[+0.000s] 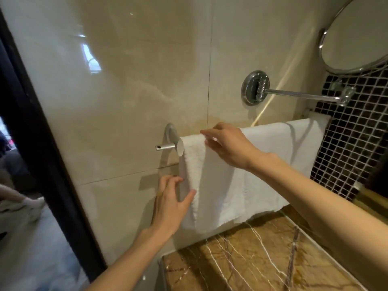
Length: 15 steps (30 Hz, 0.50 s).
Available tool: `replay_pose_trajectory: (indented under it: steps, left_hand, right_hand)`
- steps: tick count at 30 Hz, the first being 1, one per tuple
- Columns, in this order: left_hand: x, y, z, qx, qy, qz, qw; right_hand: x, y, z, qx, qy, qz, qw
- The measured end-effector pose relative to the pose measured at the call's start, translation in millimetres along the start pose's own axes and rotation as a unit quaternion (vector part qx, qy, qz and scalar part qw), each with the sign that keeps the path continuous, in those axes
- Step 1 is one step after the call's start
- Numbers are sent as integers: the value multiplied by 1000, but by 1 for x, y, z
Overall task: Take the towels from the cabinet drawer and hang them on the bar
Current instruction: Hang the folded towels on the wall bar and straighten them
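White towels (226,185) hang over the wall bar, whose chrome left end (168,146) sticks out from the beige tile. A second white towel (273,141) covers the bar further right. My right hand (228,143) rests on top of the left towel at the bar, with its fingers pinching the upper fold. Lower down, my left hand (171,204) touches the hanging left edge of that towel, with fingers spread and thumb against the cloth. The cabinet drawer is out of view.
A brown marble counter (262,259) lies below the towels. A chrome swing arm (294,93) carries a round mirror (357,34) at the upper right. Dark mosaic tiles (352,143) fill the right wall. A black door frame (42,154) stands left.
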<state>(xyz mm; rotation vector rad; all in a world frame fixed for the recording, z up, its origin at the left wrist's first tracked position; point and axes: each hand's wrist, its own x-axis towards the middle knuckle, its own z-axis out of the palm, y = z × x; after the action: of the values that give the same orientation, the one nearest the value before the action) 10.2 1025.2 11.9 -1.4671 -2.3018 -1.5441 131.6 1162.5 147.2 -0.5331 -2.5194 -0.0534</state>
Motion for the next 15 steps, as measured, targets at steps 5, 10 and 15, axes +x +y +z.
replay_pose_trajectory:
  steps: [5,10,15]
  left_hand:
    - [2,-22,17,-6,-80,-54,995]
    - [-2,-28,27,-34,-106,-77,991]
    - [-15,-49,43,-22,-178,-108,978]
  right_hand:
    - [0,-4,6,5,23,22,999]
    - [3,-9,14,-7,35,52,998]
    - [7,-12,16,4,13,99,995]
